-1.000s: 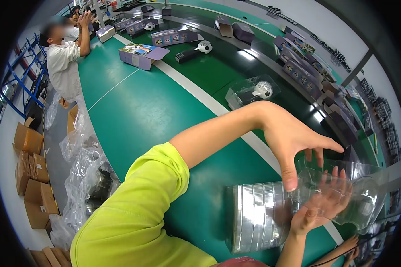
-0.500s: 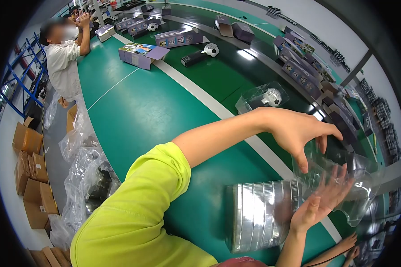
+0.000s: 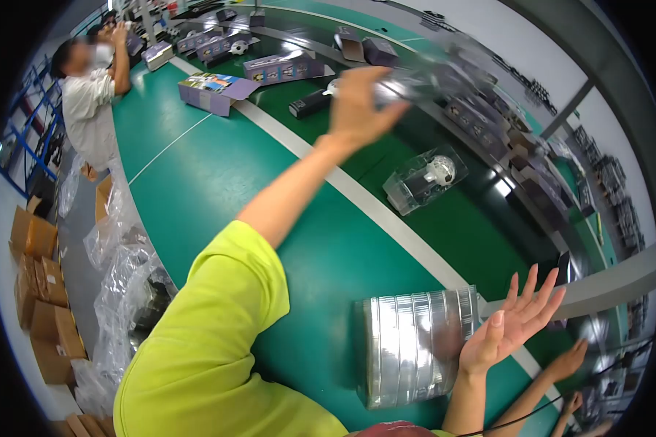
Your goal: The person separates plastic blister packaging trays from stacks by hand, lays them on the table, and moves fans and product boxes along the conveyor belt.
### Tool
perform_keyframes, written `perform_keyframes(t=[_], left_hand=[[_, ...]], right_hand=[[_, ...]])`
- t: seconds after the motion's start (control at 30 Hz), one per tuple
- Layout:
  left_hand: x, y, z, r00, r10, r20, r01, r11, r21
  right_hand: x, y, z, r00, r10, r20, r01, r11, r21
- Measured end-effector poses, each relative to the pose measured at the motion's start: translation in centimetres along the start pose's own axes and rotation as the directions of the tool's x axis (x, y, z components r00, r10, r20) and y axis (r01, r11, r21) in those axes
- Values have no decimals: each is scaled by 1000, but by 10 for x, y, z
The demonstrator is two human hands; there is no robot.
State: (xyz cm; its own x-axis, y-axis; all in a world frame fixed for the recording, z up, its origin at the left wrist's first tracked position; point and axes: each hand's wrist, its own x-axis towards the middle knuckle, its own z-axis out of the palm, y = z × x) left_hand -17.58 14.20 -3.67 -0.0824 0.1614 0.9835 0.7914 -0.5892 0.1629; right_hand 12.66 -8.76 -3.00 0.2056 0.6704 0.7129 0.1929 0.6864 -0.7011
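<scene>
My left hand (image 3: 358, 109), at the end of a yellow-green sleeve, reaches over the far side of the bench. Its fingers close on a clear plastic tray (image 3: 423, 79), smeared by motion. Below it lies another clear plastic tray (image 3: 407, 191) holding a small football-patterned ball (image 3: 440, 170) and a dark part. Just left of that hand is a long black box (image 3: 310, 103). My right hand (image 3: 514, 324) is open with spread fingers and holds nothing. Beside its wrist stands a stack of nested clear plastic trays (image 3: 408, 349).
Printed purple boxes (image 3: 284, 68) lie along the dark green belt, one with an open flap (image 3: 215, 91). A co-worker in a white shirt (image 3: 87, 102) stands far left. Another person's hand (image 3: 568, 360) is at lower right. Cartons (image 3: 51, 342) and plastic bags (image 3: 116, 313) line the floor.
My left hand has swung up and left with the clear plastic tray, away from my right hand. My right hand has let go of that tray, its fingers now spread.
</scene>
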Motion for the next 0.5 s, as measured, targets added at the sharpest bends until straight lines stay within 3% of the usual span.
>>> perform_keyframes(t=[0.1,0.13,0.23,0.37,0.5], left_hand=[[-51,-81,-55,995,16,101,-48,945,323],[-67,-99,-73,975,-36,221,-52,924,379],[-68,-98,-92,964,-83,253,-27,915,402],[-73,-108,-86,950,-264,170,156,867,473],[-75,-116,-75,944,-243,222,102,857,504]], right_hand=[[-7,-1,0,1000,26,-8,-26,1000,8],[-6,-1,1,1000,5,4,-5,1000,10],[-6,1,2,999,-25,32,25,1000,4],[-6,2,2,1000,-20,20,20,1000,13],[-8,4,1,988,-7,155,11,1000,-24]])
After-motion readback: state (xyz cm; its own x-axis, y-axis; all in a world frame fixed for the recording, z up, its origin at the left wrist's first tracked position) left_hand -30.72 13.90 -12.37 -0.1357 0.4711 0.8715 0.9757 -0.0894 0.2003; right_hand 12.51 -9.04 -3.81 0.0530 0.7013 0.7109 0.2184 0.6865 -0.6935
